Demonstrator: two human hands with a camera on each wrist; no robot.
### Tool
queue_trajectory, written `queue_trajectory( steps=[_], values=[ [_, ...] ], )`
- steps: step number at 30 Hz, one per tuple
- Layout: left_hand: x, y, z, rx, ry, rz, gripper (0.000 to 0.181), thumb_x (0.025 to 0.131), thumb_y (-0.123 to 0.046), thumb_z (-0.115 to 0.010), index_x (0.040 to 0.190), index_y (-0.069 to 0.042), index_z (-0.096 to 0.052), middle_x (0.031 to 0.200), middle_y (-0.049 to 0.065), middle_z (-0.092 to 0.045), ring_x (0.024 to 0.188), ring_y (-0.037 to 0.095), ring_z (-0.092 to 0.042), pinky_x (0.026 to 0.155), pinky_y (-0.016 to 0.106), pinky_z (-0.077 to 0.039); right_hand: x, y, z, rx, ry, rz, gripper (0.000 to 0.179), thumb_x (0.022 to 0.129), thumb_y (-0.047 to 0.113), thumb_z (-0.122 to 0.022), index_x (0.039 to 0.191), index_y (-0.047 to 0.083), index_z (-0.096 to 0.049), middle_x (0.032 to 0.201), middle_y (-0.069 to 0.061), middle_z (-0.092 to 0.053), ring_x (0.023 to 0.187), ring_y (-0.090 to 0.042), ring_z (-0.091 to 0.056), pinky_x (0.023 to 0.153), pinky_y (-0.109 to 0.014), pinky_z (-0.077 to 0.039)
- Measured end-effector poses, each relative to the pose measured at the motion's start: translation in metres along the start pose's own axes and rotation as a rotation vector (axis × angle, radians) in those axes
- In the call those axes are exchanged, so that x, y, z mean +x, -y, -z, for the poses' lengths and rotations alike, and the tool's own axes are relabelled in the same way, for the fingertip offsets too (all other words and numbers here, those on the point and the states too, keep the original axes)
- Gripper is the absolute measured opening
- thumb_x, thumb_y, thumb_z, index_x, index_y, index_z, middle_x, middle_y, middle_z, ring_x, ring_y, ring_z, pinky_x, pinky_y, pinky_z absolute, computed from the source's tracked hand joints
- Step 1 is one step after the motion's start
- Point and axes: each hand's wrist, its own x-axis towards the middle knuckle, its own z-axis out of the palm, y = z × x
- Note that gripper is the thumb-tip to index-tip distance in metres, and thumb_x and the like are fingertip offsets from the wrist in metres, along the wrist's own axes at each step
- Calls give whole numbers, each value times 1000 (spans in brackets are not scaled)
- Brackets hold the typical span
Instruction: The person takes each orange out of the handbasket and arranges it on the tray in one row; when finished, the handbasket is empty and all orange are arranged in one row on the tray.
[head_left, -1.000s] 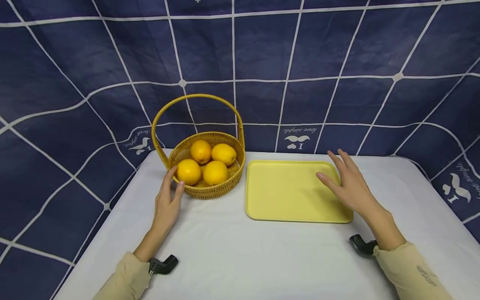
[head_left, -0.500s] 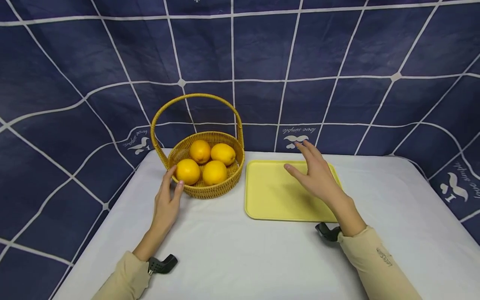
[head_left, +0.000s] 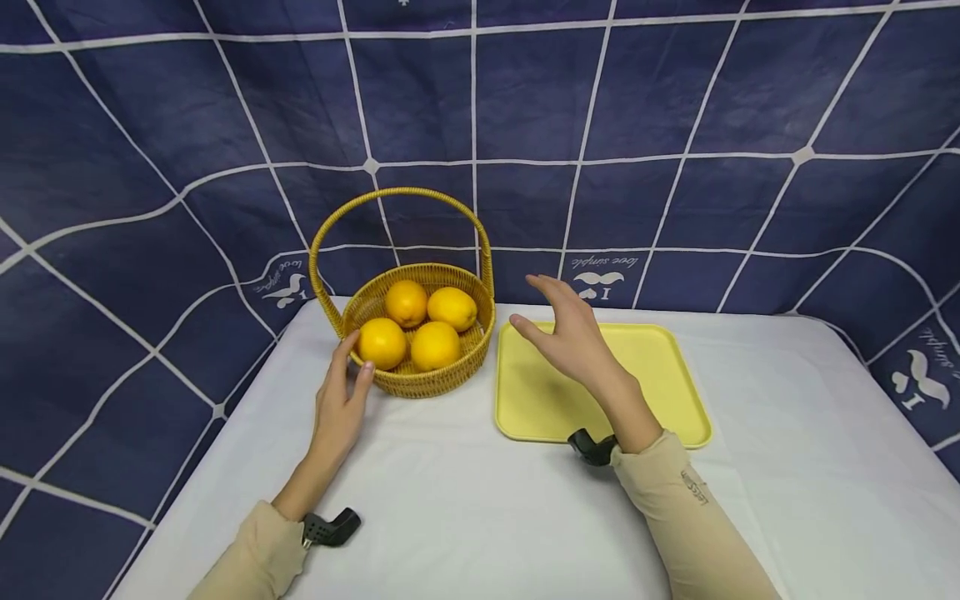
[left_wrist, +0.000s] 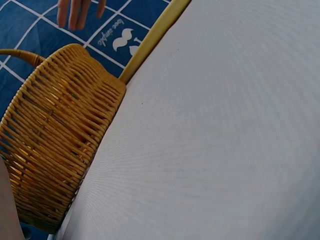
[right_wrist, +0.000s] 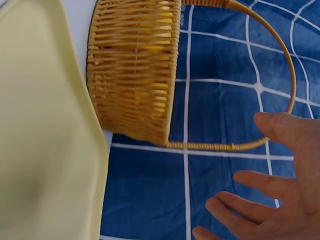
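A woven wicker basket [head_left: 431, 384] with a tall hoop handle stands at the back left of the table. Inside lie several round orange-yellow fruits, such as an orange [head_left: 407, 302], beside a lemon [head_left: 452, 309] with a pointed end. My left hand [head_left: 341, 408] rests at the basket's near left rim, thumb and index finger spread, fingertips right by the nearest orange [head_left: 382, 343]. Only a sliver of that hand shows in the left wrist view. My right hand [head_left: 572, 340] hovers over the left part of a yellow tray [head_left: 645, 392], fingers apart and holding nothing.
The tray lies flat just right of the basket. Both are on a white-covered table [head_left: 465, 517]. A dark blue cloth [head_left: 675, 100] with white grid lines hangs behind. Each wrist wears a black device, such as the one [head_left: 330, 528] on the left.
My right hand has moved left across the tray toward the basket, its fingers still spread. The left hand stays at the basket rim, and the fruit has not moved.
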Motion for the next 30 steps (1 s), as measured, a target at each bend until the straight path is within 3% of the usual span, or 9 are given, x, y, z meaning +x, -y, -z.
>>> queue_trajectory(
  steps=[17,23,30],
  values=[
    [0,0,-1,6,-7,-4,57,111,-37,-53,165,-27,-36,172,6,-34,158,33,-32,128,58,-28,44,28,-54,63,103,78,68,101,37,-70,158,8,-47,159,-13,-51,149,-33,-46,125,-50,-38],
    [1,0,-1,-4,-5,-7,57,111,-35,-53,164,-25,-36,172,8,-34,158,34,-32,128,58,-28,53,40,-75,22,175,90,68,99,35,-74,155,3,-49,154,-15,-56,144,-32,-51,122,-45,-42],
    [-1,-1,0,-11,-3,3,57,111,-37,-53,164,-26,-36,172,7,-34,158,33,-32,128,58,-28,54,58,-93,-62,225,90,72,94,41,-80,149,2,-56,136,-14,-61,119,-27,-58,103,-41,-52]
  ],
)
